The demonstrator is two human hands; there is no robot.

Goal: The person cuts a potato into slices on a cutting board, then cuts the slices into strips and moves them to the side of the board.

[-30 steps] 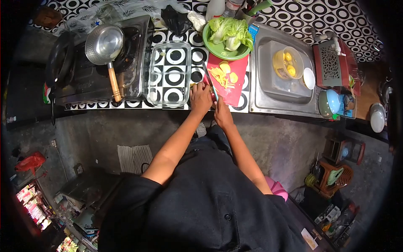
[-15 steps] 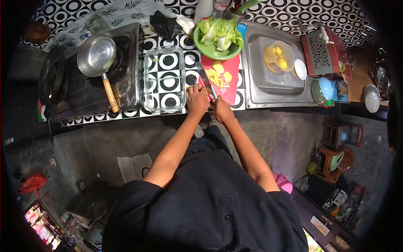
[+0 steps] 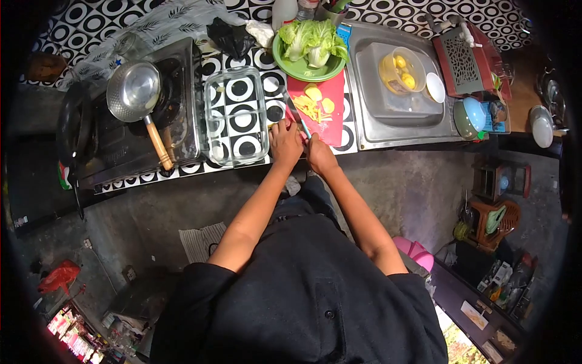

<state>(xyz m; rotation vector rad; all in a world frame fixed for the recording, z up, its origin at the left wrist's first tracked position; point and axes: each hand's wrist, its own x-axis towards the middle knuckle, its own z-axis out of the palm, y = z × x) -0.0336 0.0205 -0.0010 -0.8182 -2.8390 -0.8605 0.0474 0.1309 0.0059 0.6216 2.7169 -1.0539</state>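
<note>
Knife [image 3: 306, 129] in the right hand [image 3: 321, 156] lies beside the left fingers [image 3: 284, 130].

Left of the fingers [image 3: 283, 130] are a glass dish [image 3: 236, 115] and a saucepan [image 3: 134, 91] on a stove [image 3: 115, 148]; beyond, cabbage [image 3: 316, 43] in a green bowl [image 3: 314, 75]; right, a sink [image 3: 368, 134].

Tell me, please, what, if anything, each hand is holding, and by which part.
The right hand holds the knife by its pale blue handle. The left hand is at the red cutting board; whether it grips anything cannot be told.
</note>
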